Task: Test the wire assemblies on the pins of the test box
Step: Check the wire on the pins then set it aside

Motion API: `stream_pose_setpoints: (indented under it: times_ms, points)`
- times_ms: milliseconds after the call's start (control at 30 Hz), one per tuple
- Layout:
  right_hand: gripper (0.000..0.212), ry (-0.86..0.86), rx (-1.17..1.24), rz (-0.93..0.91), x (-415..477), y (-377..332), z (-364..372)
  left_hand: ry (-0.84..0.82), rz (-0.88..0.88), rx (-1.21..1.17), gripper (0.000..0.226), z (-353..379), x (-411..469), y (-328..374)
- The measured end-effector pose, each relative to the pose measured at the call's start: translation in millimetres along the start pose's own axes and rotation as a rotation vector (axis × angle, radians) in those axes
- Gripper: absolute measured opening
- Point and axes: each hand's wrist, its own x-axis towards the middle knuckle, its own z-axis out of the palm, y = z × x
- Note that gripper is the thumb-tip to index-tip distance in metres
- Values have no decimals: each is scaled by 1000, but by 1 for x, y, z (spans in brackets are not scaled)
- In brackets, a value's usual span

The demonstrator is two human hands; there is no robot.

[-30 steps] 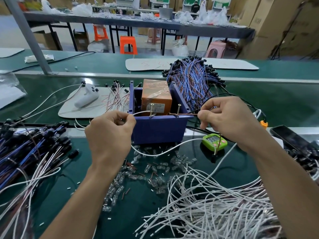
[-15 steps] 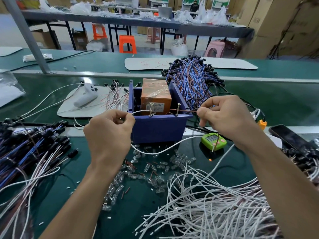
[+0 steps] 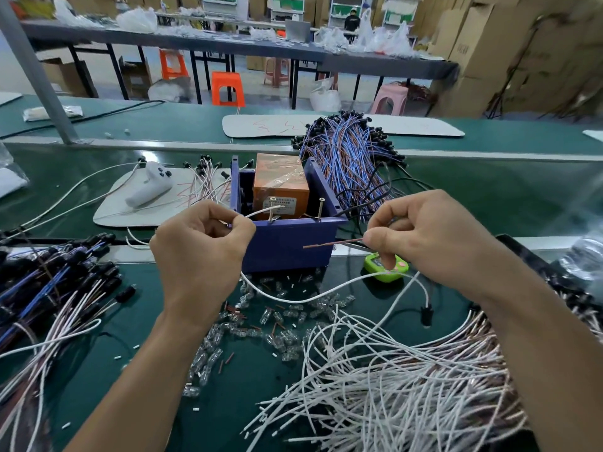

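Left hand (image 3: 202,252) pinching white wire (image 3: 262,210), right hand (image 3: 430,236) pinching brown wire (image 3: 332,243), two pins (image 3: 272,208).

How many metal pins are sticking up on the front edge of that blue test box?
2. The left pin stands near the white wire end; the right pin stands near the blue test box's right corner. None seem hidden.

Pretty clearly a factory floor, some kind of wire harness assembly line. The hands (image 3: 202,252) work over a long green belt (image 3: 489,203), with heaps of cut wires (image 3: 391,380) just below and to both sides of them. Past the hands there's a second bench (image 3: 228,44) loaded with plastic bags (image 3: 378,37), plastic stools (image 3: 227,89) under it, and stacked cardboard cartons (image 3: 489,47) off to the far right. Shelving racks at the very back.
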Motion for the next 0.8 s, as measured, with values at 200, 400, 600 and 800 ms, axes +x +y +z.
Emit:
stream_pose_setpoints:
  times_ms: [200,400,600,800]
  points:
    - [20,89,-33,52,-4,3,1,1,4,40,12,-2,2,-2]
    - [23,119,-8,71,2,9,1,-2,-20,93,17,-1,4,-4]
    - [22,110,-6,55,7,11,2,-3,-9,121,27,1,2,-2]
    - [22,105,-8,42,11,12,3,7,-23,127,27,0,3,-3]
